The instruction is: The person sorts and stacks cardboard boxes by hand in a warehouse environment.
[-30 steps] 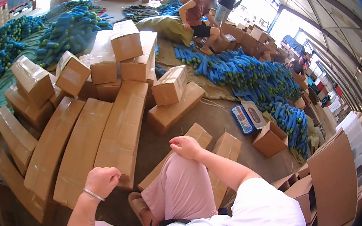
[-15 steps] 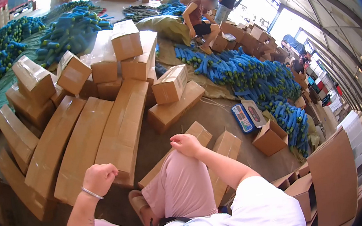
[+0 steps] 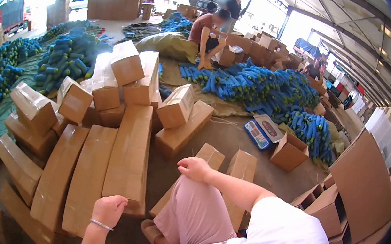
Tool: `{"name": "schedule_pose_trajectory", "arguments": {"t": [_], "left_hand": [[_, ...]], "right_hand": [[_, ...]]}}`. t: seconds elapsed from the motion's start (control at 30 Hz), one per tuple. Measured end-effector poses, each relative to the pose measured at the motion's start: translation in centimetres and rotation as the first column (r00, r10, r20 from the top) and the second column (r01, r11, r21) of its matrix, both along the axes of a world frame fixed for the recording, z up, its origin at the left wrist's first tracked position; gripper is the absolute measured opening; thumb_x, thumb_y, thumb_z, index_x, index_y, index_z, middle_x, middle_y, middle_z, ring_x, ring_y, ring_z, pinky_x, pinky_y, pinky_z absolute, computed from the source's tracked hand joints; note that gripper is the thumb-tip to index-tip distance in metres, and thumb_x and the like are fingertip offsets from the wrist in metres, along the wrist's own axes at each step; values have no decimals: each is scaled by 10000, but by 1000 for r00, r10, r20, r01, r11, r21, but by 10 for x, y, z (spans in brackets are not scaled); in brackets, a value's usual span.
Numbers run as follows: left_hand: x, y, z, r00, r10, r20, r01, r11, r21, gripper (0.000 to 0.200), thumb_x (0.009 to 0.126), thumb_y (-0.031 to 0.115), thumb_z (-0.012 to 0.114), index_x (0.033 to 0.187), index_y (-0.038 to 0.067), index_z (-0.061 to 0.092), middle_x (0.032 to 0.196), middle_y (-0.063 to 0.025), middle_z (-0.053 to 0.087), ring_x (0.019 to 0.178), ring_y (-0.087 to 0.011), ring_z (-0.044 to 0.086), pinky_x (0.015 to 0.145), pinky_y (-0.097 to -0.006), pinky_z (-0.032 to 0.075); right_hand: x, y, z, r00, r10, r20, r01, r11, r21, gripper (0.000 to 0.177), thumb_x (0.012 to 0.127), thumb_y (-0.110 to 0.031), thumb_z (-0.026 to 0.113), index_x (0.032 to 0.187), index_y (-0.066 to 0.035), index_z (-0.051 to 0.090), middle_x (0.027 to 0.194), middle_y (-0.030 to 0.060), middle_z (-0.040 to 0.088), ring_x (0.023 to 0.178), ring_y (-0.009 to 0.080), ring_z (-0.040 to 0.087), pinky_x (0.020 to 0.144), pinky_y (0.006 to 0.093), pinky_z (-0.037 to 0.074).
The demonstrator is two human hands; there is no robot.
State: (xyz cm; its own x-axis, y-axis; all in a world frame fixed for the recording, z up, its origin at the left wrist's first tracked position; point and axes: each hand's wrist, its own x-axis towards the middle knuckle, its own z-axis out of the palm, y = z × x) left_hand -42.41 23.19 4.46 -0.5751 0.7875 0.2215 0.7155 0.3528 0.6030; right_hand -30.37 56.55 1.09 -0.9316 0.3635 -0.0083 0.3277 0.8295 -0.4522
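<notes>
My left hand [image 3: 110,212], a silver bracelet on its wrist, hovers in front of the near end of a long taped cardboard box [image 3: 128,149]. Its fingers are curled in, and nothing shows in them. On my raised knee [image 3: 200,197], in pink trousers, lies my right hand [image 3: 195,169], its fingers laid loosely over the top and holding nothing. Just beyond that knee are two closed narrow boxes, one on the left [image 3: 208,155] and one on the right [image 3: 241,166].
Taped cartons [image 3: 125,62] are stacked ahead on the left. Blue-wrapped green vegetables lie in heaps [image 3: 269,83]. A digital scale [image 3: 257,135] stands beside an open carton [image 3: 289,153]. A person [image 3: 204,35] crouches by the far heap. Open cartons [image 3: 323,208] sit at my right.
The view has tilted slightly up, so the scene sits lower. The crouching person has bent further forward. My hands keep the same pose.
</notes>
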Motion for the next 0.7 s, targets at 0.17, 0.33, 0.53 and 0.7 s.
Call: {"name": "schedule_pose_trajectory", "arguments": {"t": [0.17,0.33,0.53,0.7], "left_hand": [[-3,-1,-11,1000,22,-11,-21,996,83,78,767,106,580,736,94,651,718,-97,649,677,-272,627,626,-370,502],[-2,-2,-4,999,29,19,-31,995,94,87,745,78,563,721,85,646,702,-94,645,668,-270,625,622,-364,502],[-2,-4,1,987,59,152,-70,996,63,101,750,52,544,716,72,638,695,-94,651,665,-249,636,617,-339,502],[-9,-3,2,946,133,297,-162,984,78,109,807,-8,488,785,-2,594,658,-106,647,612,-170,647,572,-266,506]], "right_hand": [[-1,2,-4,1000,16,-6,-16,1000,13,324,828,-312,534,1034,-85,638,998,99,652,947,256,606,840,349,470],[0,-1,0,999,24,-24,-23,1000,20,316,821,-295,548,1040,-85,638,1001,102,654,935,256,612,835,347,475],[3,0,3,990,2,-143,-4,1000,-13,315,846,-283,555,1054,-57,625,991,91,652,939,229,603,833,322,466],[1,50,94,610,-252,-752,-305,801,-516,517,878,-202,570,1330,-31,385,1033,102,607,886,148,584,764,267,481]]}}
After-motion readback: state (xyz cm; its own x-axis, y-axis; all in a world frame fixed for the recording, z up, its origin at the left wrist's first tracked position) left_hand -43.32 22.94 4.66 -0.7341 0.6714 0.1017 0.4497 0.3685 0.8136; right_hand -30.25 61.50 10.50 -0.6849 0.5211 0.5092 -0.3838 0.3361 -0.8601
